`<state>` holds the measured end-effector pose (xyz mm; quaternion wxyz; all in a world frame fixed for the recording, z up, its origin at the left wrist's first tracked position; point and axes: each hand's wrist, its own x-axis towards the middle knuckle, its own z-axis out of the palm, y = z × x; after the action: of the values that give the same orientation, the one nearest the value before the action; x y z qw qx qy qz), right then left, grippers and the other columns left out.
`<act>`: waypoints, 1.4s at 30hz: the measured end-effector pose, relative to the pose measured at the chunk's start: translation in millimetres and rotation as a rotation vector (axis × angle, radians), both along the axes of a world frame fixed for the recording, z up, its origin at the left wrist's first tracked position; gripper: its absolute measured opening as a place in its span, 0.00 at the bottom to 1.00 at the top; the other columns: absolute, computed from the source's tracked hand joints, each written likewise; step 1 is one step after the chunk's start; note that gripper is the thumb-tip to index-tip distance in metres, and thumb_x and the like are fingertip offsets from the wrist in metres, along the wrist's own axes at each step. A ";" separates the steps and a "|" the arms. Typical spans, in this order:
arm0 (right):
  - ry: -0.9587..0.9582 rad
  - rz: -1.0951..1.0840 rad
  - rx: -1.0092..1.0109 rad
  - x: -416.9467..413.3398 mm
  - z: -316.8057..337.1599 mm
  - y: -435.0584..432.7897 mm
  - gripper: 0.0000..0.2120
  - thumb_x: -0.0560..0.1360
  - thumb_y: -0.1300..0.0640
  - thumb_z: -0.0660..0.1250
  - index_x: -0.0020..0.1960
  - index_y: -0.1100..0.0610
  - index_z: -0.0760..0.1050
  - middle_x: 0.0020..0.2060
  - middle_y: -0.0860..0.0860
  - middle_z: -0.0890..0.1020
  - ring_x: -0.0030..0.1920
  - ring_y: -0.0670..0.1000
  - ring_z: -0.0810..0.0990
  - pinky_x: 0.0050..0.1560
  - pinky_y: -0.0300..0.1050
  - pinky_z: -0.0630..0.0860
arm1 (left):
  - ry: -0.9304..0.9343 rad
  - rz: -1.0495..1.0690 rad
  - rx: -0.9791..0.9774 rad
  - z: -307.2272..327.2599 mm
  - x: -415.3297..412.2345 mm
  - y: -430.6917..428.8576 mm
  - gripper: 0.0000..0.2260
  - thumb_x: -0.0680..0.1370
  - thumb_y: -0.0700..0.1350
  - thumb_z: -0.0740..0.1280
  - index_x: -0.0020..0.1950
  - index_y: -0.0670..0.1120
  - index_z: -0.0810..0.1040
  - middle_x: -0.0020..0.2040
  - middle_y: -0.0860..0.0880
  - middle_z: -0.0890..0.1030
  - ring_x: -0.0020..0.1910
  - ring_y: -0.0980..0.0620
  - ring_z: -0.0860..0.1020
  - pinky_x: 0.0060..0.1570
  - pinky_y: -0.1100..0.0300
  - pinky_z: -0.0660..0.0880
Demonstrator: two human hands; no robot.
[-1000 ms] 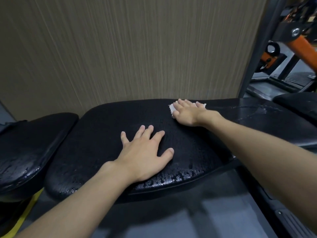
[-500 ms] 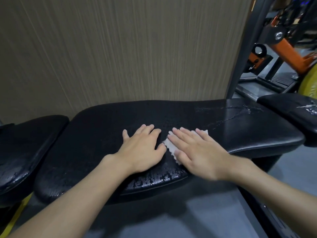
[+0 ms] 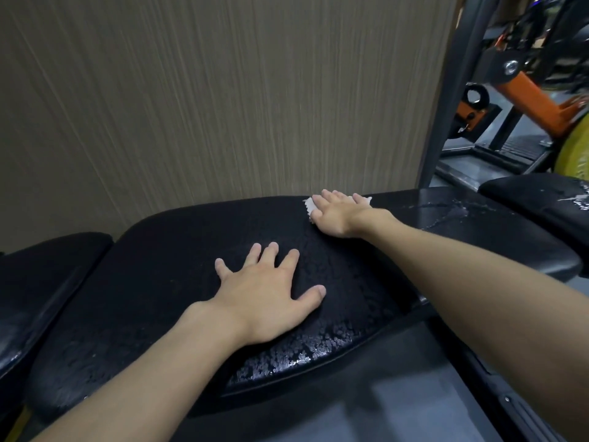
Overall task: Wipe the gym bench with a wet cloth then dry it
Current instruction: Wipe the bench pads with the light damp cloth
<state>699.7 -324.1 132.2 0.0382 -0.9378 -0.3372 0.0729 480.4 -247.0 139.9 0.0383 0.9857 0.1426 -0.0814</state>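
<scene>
A black padded gym bench [image 3: 165, 282] runs across the view, its surface beaded with water droplets, most thickly along the near edge. My left hand [image 3: 267, 295] lies flat on the middle of the pad, fingers spread, holding nothing. My right hand [image 3: 338, 215] presses flat on a small white cloth [image 3: 308, 205] at the far edge of the pad, beside the wall. Only the cloth's left corner shows past my fingers.
A brown panelled wall [image 3: 223, 90] stands right behind the bench. Another black pad [image 3: 41, 282] adjoins on the left, and a third [image 3: 541, 202] with water streaks on the right. A dark steel post [image 3: 446, 100], orange machine frame [image 3: 535, 100] and yellow weight plate [image 3: 573, 151] stand at right.
My right hand has slid the cloth from the near middle of the pad, beside my left hand, out to the far edge. The left hand has stayed flat in place.
</scene>
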 end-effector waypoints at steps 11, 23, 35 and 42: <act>-0.155 0.263 -0.005 -139.1 -5.1 -127.7 0.38 0.73 0.39 0.30 0.81 0.49 0.47 0.81 0.47 0.48 0.80 0.49 0.45 0.78 0.55 0.45 | -0.019 -0.027 -0.012 7.3 0.0 -3.4 0.36 0.77 0.69 0.51 0.80 0.52 0.50 0.81 0.48 0.47 0.80 0.47 0.44 0.73 0.33 0.47; -0.021 0.090 -0.009 -31.6 2.7 -71.0 0.27 0.83 0.46 0.44 0.81 0.49 0.46 0.81 0.47 0.45 0.80 0.48 0.43 0.78 0.57 0.41 | 0.032 -0.120 0.038 2.0 17.2 -27.9 0.40 0.74 0.74 0.47 0.80 0.54 0.44 0.81 0.46 0.43 0.79 0.45 0.40 0.72 0.31 0.45; -0.034 0.026 -0.011 -10.3 0.0 -68.7 0.28 0.83 0.45 0.43 0.81 0.50 0.46 0.81 0.48 0.46 0.80 0.49 0.44 0.78 0.57 0.41 | 0.053 -0.097 0.030 3.2 22.5 -27.9 0.41 0.72 0.75 0.48 0.80 0.56 0.43 0.81 0.46 0.43 0.79 0.45 0.40 0.72 0.31 0.45; -0.163 0.151 -0.020 -102.3 -4.4 -160.7 0.34 0.77 0.39 0.33 0.81 0.47 0.44 0.81 0.45 0.46 0.80 0.47 0.44 0.78 0.52 0.43 | 0.004 -0.159 0.028 8.6 34.6 -38.7 0.40 0.75 0.72 0.51 0.80 0.52 0.49 0.81 0.47 0.46 0.80 0.44 0.43 0.73 0.33 0.45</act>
<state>597.4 -484.8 127.7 -0.0045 -0.9129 -0.4081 0.0024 515.1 -285.7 148.5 0.0178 0.9942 0.0650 -0.0842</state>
